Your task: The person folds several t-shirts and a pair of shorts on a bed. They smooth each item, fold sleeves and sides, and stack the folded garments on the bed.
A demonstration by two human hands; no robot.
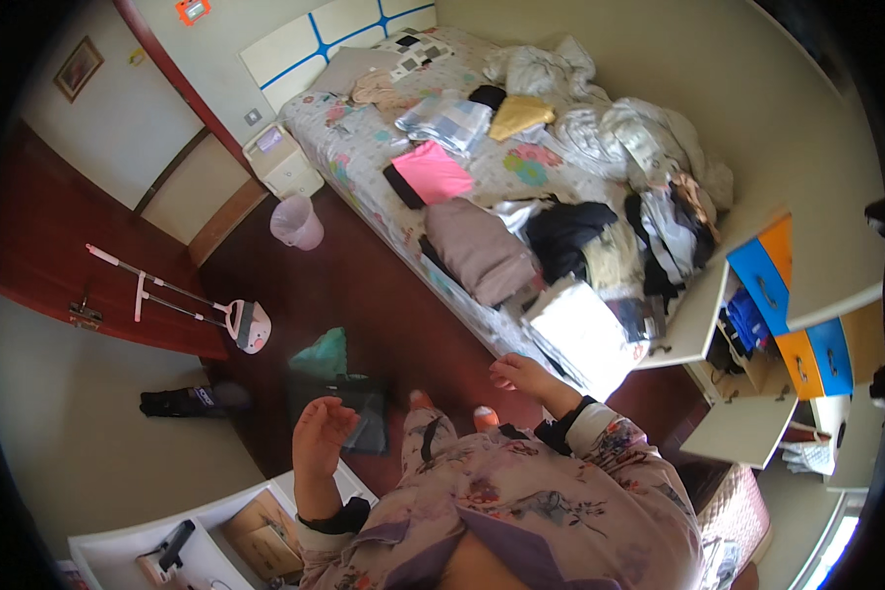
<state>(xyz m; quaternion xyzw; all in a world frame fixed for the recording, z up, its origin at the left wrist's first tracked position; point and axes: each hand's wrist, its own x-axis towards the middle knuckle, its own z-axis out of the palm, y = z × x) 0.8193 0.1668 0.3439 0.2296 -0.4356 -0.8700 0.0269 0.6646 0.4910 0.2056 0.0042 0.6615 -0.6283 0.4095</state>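
Note:
My left hand (323, 433) is raised in front of my body with its fingers loosely bent and nothing in it. Below it, a dark bag or case (366, 411) lies on the floor, with a green cloth or bag (321, 354) beside it. My right hand (523, 378) hovers near the bed's edge, fingers slightly curled, also holding nothing. Nearest to that hand is a folded white stack (582, 334) at the bed's corner. Folded mauve clothing (477, 251), black clothing (565, 236) and a pink folded garment (433, 174) lie on the bed.
A bed (359, 182) with a bunched white quilt (649, 138) fills the far side. An open cabinet (747, 428) stands at right. On the left are a dustpan (248, 326), a bin (296, 223) and a door (79, 236). White shelving (202, 526) sits at lower left.

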